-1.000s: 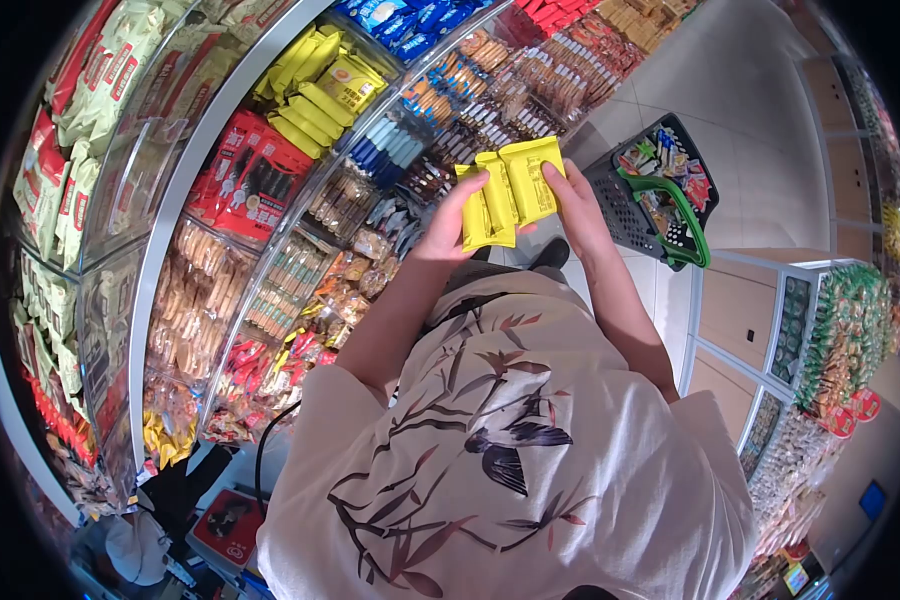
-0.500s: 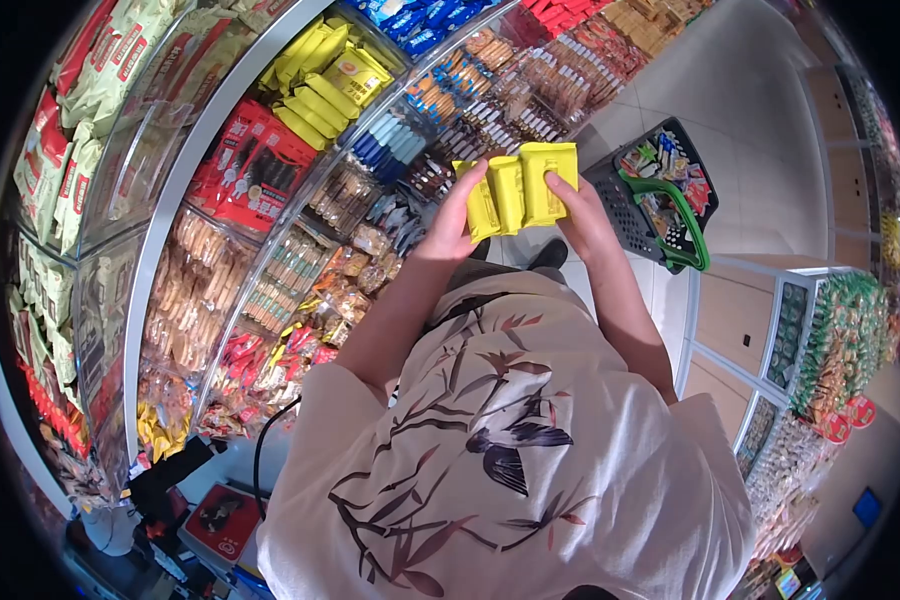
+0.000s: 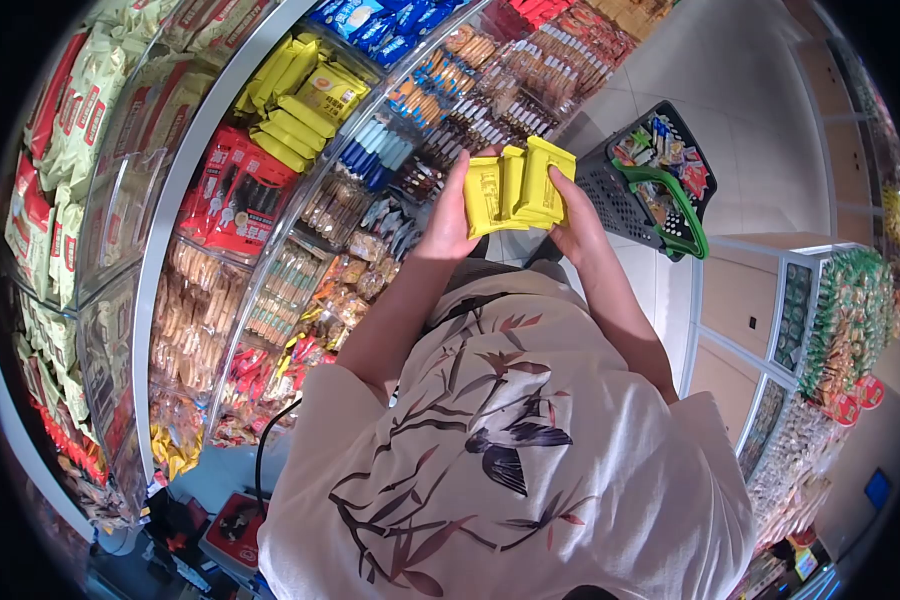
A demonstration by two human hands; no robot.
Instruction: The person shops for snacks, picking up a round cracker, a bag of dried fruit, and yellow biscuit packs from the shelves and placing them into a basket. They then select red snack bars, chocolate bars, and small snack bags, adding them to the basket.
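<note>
yellow packets [image 3: 515, 190] look light, crinkly and kinda slippery, left hand [image 3: 453, 225] fingers clamped at 9 o'clock, right hand [image 3: 575, 222] at 3, edges seem safest

Both hands [image 3: 515, 215] holding yellow packets [image 3: 518, 186], shelves [image 3: 270, 190]

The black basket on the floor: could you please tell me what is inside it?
Colourful snack packets fill the basket, with its green handle lying across them. Whatever sits lower down is covered by the top layer.
</note>
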